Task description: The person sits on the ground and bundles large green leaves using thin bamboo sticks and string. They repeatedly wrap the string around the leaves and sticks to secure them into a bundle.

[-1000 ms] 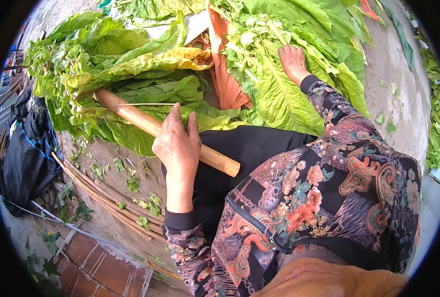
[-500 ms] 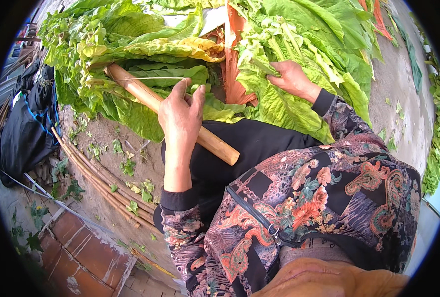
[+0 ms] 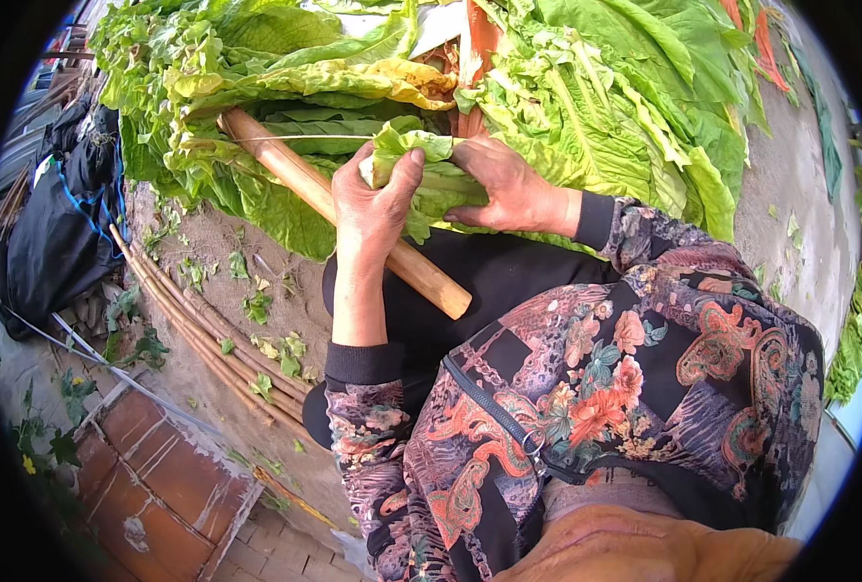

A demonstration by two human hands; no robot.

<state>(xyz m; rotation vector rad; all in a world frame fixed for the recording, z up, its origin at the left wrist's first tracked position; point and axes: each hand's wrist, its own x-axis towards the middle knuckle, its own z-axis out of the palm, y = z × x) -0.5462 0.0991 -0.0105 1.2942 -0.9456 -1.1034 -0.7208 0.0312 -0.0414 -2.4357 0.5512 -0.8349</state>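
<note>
My left hand pinches the end of a broad green leaf that looks like tobacco. A thin pale string runs from a wooden pole to this hand. My right hand is closed on the same leaf from the other side, close to the left, its grip partly covered by leaf. The smooth pole slants beneath my left wrist, with its near end over my dark trousers and its far end among a leaf heap.
Another large leaf pile lies to the right, beside an orange strip. Several long thin poles rest on the ground at left, near a black bag with blue cord. Reddish tiles show at lower left.
My right hand has moved left from the right-hand pile, bringing the leaf to my left hand. Both hands now meet at the leaf, beside the string.
</note>
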